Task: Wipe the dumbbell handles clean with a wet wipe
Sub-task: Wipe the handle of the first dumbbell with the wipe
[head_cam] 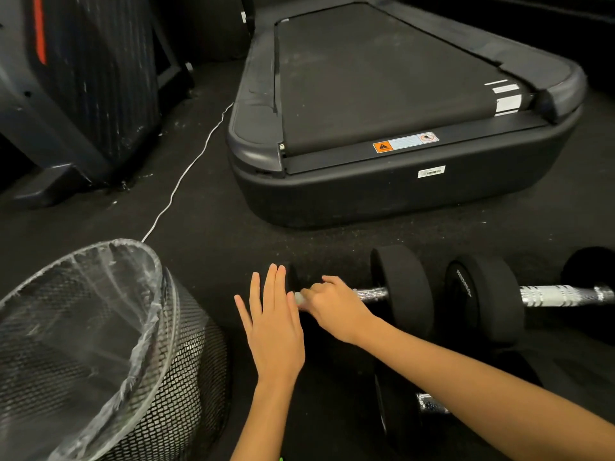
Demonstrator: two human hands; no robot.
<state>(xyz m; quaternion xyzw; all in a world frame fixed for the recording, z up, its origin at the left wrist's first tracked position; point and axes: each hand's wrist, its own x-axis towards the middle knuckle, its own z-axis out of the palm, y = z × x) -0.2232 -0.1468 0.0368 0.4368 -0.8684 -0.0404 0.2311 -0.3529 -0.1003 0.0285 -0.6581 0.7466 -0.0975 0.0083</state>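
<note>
A black dumbbell (pixel 404 289) lies on the dark floor with a chrome handle (pixel 371 293). My right hand (pixel 336 309) is closed around the left part of that handle, with a white wet wipe (pixel 299 298) showing at its fingertips. My left hand (pixel 271 322) rests flat, fingers apart, against the dumbbell's left weight, which it mostly hides. A second dumbbell (pixel 486 296) with a chrome handle (pixel 559 295) lies to the right. A third dumbbell (pixel 396 407) lies near me, partly under my right forearm.
A black mesh bin (pixel 186 354) with a clear plastic liner stands at the lower left. A treadmill (pixel 382 191) fills the space behind the dumbbells. A white cable (pixel 186 169) runs across the floor, and another machine (pixel 83 94) stands at the far left.
</note>
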